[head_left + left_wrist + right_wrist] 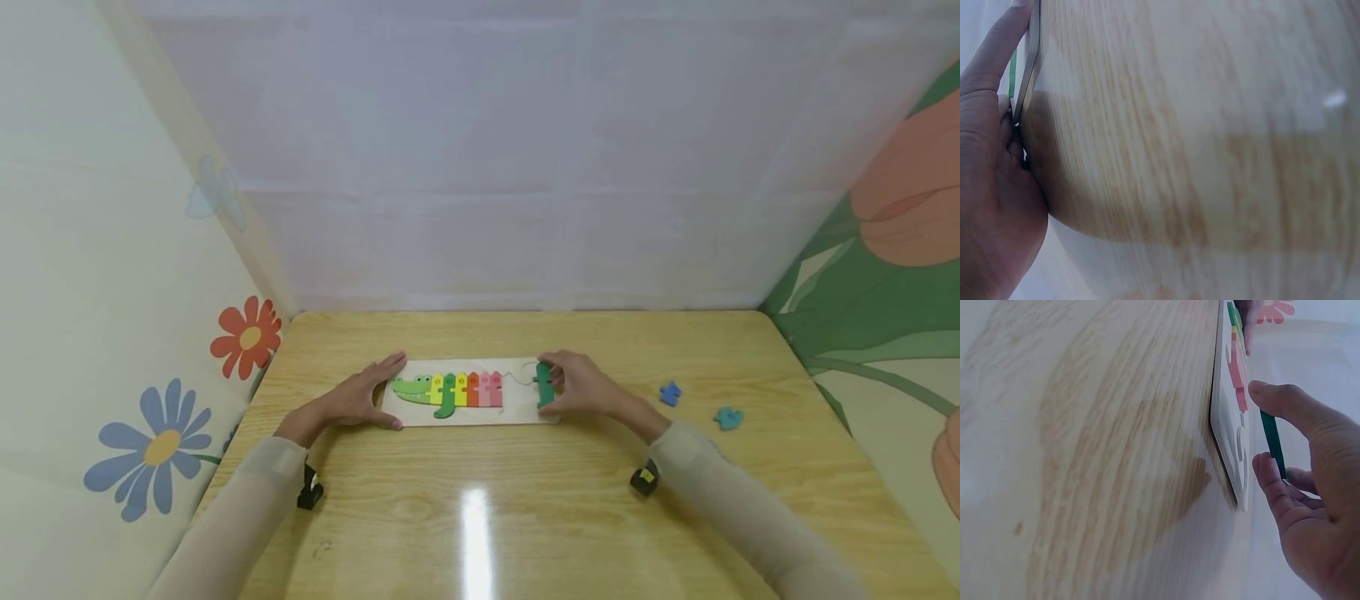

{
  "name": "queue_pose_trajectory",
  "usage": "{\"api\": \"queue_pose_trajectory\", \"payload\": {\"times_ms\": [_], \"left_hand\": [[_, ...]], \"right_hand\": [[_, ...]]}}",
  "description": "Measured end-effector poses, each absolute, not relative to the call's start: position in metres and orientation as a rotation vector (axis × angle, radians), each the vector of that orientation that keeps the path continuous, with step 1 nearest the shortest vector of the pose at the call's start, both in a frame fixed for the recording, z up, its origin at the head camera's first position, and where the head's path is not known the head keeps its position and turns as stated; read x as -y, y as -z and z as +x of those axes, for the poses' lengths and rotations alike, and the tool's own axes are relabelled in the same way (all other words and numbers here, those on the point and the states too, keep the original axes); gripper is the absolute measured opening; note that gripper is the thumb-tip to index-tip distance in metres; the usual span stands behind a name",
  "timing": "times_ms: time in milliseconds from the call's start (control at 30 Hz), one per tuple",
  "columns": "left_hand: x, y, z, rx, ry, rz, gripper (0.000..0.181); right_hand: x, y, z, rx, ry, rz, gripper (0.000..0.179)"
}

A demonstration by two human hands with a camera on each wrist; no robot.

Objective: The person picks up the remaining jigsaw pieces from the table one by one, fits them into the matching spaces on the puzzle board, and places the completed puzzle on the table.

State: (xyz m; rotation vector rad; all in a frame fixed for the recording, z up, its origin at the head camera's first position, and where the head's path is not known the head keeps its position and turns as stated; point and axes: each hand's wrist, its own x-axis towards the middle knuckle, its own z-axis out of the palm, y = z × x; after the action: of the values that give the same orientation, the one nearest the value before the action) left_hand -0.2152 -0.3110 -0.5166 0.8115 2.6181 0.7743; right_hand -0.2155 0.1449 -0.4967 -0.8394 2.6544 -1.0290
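Observation:
A pale crocodile puzzle board (450, 419) lies on the table, its left part filled by a light green head (412, 390) and yellow, green, orange and pink pieces (487, 388). At the board's left end, my left hand (356, 396) grips it, thumb on the near edge and fingers on the far edge. My right hand (585, 385) pinches a dark green puzzle piece (544, 385) over the right end. In the right wrist view, this green piece (1274, 440) stands slightly off the board (1230, 434), between thumb and fingers.
Two loose puzzle pieces lie on the table right of my right hand: a blue piece (671, 393) and a teal piece (728, 418). The wooden table (555, 517) meets a pale cloth wall behind, with flower-printed sheets on both sides.

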Motion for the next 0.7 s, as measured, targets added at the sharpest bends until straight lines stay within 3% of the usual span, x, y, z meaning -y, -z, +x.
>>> {"api": "queue_pose_trajectory", "payload": {"times_ms": [700], "left_hand": [[0.311,0.517,-0.216,-2.618,-0.768,0.801,0.122]], "right_hand": [[-0.119,0.501,-0.213,-2.692,1.019,-0.876,0.095]]}}
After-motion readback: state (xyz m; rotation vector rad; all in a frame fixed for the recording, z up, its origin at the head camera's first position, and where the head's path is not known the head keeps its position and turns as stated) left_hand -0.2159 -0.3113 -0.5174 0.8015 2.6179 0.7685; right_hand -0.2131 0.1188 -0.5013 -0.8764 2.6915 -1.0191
